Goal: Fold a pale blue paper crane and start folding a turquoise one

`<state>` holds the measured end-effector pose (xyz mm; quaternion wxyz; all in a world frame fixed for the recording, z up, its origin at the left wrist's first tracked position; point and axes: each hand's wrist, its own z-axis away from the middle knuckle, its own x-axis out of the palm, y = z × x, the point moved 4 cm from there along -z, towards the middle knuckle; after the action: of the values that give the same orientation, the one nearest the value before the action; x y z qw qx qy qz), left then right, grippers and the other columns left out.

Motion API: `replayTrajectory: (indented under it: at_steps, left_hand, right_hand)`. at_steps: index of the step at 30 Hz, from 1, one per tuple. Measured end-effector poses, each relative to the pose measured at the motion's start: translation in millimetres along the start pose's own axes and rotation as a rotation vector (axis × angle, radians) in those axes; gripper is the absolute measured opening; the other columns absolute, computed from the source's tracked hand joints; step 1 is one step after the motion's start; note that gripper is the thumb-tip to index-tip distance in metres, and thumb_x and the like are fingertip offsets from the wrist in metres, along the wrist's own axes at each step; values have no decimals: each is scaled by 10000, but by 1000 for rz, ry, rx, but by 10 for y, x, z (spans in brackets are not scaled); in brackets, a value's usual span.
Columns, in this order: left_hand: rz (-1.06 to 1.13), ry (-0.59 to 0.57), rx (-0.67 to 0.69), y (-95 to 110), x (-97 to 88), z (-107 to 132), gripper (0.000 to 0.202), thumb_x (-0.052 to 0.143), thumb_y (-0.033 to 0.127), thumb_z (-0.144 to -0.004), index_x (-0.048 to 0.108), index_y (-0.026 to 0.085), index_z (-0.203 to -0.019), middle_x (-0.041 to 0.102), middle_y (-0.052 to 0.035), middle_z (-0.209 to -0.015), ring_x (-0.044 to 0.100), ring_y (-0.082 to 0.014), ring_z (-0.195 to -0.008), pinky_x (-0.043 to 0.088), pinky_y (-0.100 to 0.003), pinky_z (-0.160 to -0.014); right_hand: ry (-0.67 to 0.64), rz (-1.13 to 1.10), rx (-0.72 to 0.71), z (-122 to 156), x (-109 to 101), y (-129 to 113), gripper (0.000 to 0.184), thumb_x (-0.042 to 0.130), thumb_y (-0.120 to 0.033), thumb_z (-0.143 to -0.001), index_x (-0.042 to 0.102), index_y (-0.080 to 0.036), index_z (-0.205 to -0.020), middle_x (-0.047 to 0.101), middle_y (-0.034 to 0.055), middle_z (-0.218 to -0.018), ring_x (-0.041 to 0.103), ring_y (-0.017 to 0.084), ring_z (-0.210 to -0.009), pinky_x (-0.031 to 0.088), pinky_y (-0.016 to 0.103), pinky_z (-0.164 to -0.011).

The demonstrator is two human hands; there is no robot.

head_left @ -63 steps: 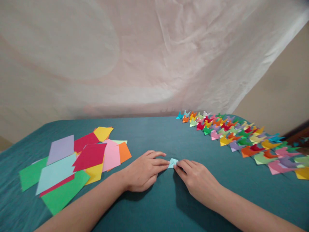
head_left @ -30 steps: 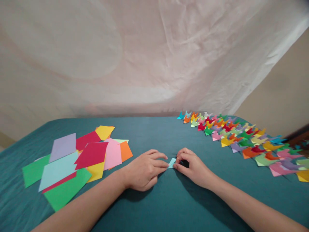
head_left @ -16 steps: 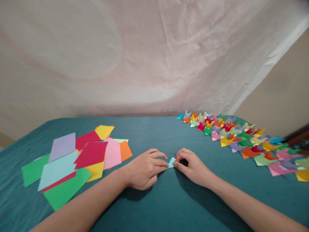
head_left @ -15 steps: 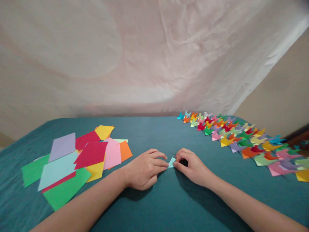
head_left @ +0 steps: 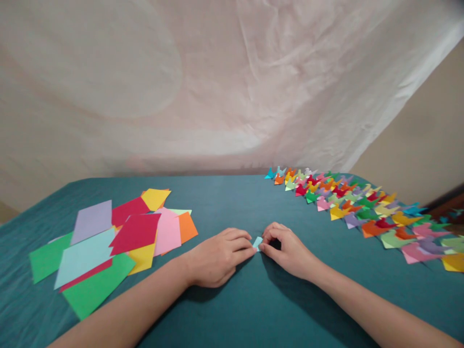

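Note:
A small folded piece of light blue paper [head_left: 257, 242] lies on the table between my hands. My left hand [head_left: 222, 256] rests palm down, its fingertips pressed on the paper's left side; the thumb is mostly hidden. From the other side, my right hand [head_left: 284, 245] pinches the paper's right edge between thumb and fingers, the fingers curled. My fingertips cover parts of the paper, so its full shape does not show.
Loose coloured paper sheets [head_left: 137, 234] overlap on the left. Rows of small folded paper birds [head_left: 340, 211] in many colours stand along the right. A teal cloth [head_left: 224, 195] covers the table, and a pale fabric sheet [head_left: 217, 96] hangs behind it.
The fingertips of my left hand have slid slightly right and down over the folded paper, covering more of its lower left. My right hand keeps its pinch in nearly the same place.

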<state>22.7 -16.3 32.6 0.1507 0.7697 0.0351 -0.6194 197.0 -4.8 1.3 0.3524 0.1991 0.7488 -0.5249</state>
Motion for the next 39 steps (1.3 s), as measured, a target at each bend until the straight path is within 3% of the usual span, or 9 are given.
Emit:
replayTrajectory:
  at_steps: [13, 27, 39]
  left_hand:
    - [-102, -28, -9, 41, 4, -39, 378, 476, 148, -803, 518, 144, -1179, 582, -114, -1116, 429, -252, -1165, 314, -399, -1024]
    - [-138, 29, -66, 38, 4, -71, 302, 505, 155, -814, 586, 188, -1103, 600, -82, -1063, 415, -261, -1193, 312, -428, -1008]
    - [-25, 184, -77, -142, 60, 56, 344, 394, 82, -841, 559, 167, -1131, 624, -68, -1143, 461, -213, -1176, 370, -398, -969]
  right_hand:
    - [1, 22, -4, -8, 3, 2, 101, 620, -203, -772, 576, -187, -683, 595, 18, -781, 545, 169, -764, 407, 312, -718]
    - [0, 55, 3, -6, 13, 0, 92, 607, -205, -769, 571, -189, -686, 584, 19, -773, 533, 173, -766, 400, 311, -708]
    - [-20, 76, 17, 2, -2, -34, 51, 607, -194, -763, 585, -191, -717, 575, 16, -786, 514, 173, -772, 383, 312, -718]
